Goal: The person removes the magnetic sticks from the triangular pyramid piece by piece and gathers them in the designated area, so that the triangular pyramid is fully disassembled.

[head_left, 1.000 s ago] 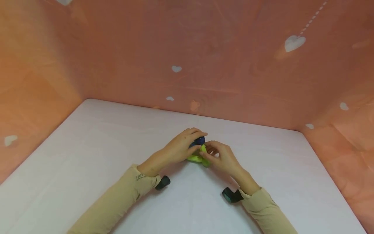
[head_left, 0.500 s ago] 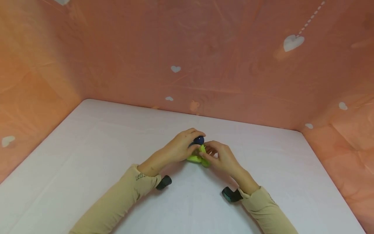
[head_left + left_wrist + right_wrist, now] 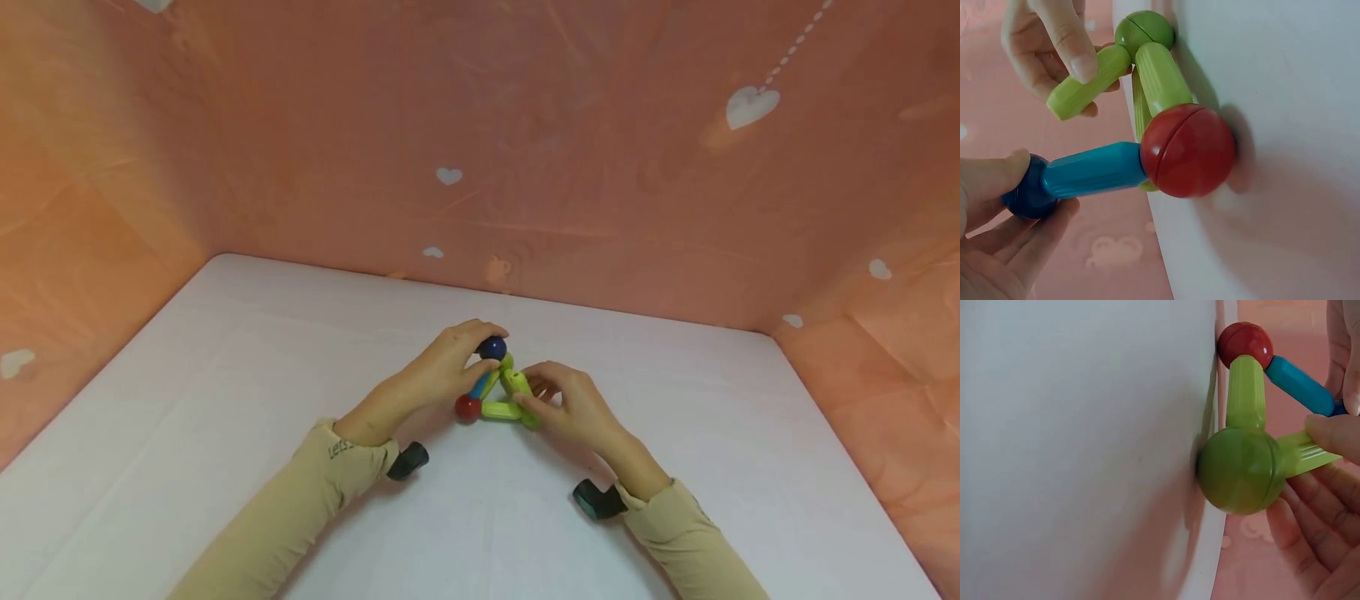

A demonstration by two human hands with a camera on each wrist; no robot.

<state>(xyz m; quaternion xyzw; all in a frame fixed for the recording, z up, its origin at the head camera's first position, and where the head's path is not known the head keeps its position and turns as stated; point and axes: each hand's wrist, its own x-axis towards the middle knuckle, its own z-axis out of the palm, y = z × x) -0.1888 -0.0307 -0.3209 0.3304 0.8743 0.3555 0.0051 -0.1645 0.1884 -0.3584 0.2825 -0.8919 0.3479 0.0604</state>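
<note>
My left hand (image 3: 438,375) pinches a dark blue ball (image 3: 1030,187) between thumb and fingers. A blue rod (image 3: 1094,170) joins that ball to a red ball (image 3: 1188,150) resting on the table, and leans up from it. My right hand (image 3: 573,404) pinches a light green rod (image 3: 1088,81) that slants up from a green ball (image 3: 1240,470); its upper end is free, apart from the blue ball. Another light green rod (image 3: 1246,394) links the red and green balls along the table. A yellow-green ball (image 3: 507,361) shows behind, at the far corner of this triangular base.
The pieces stand on a white table (image 3: 300,350) backed by an orange-pink cloth (image 3: 600,208) with white hearts. Black wrist cameras (image 3: 408,461) stick out below both sleeves, close over the tabletop.
My left hand has moved left with the dark blue ball, away from the light green rod's upper end. The red ball and blue rod have come into view. My right hand stays nearly still.
</note>
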